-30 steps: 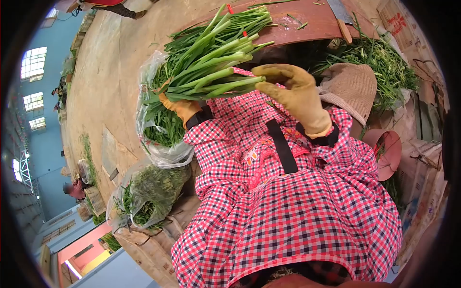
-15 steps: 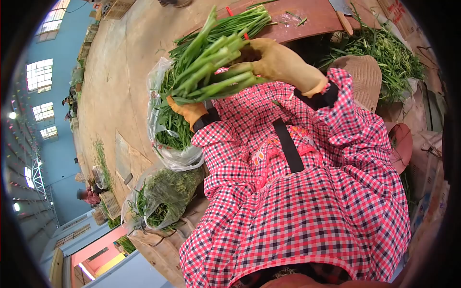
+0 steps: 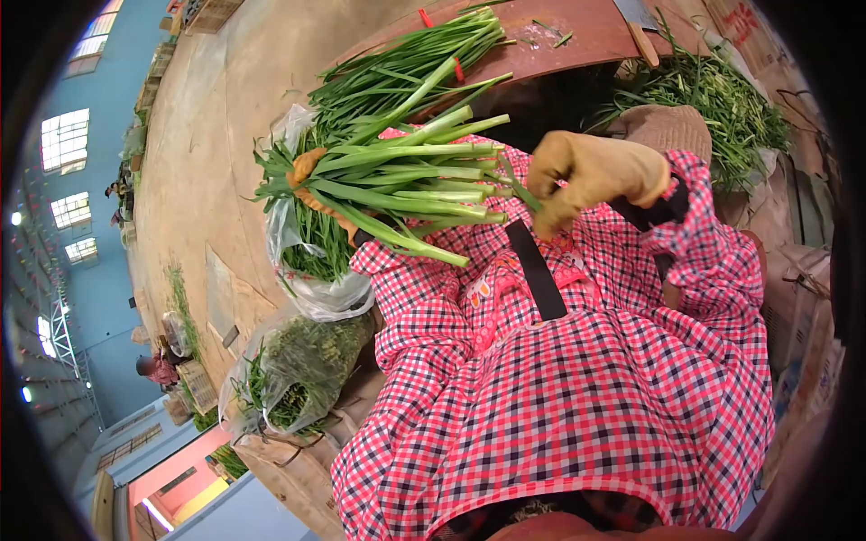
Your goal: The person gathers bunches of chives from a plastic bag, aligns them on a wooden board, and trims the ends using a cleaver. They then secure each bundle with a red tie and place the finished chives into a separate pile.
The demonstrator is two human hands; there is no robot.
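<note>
I monitor one wide-angle view: the head-worn camera faces forward and down, close over the checkered smock (image 3: 559, 397), the blue wall (image 3: 104, 293) steeply tilted.

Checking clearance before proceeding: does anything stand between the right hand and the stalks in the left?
One thin green leaf lies in the gap between the right hand and the stalks; nothing else visible is in the way.

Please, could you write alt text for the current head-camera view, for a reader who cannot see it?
A gloved left hand grips a bunch of green stalks, while the gloved right hand, fingers curled, is beside their pale ends. The wearer has a red checked garment. Beyond, more long greens and a knife lie on a reddish table.
</note>
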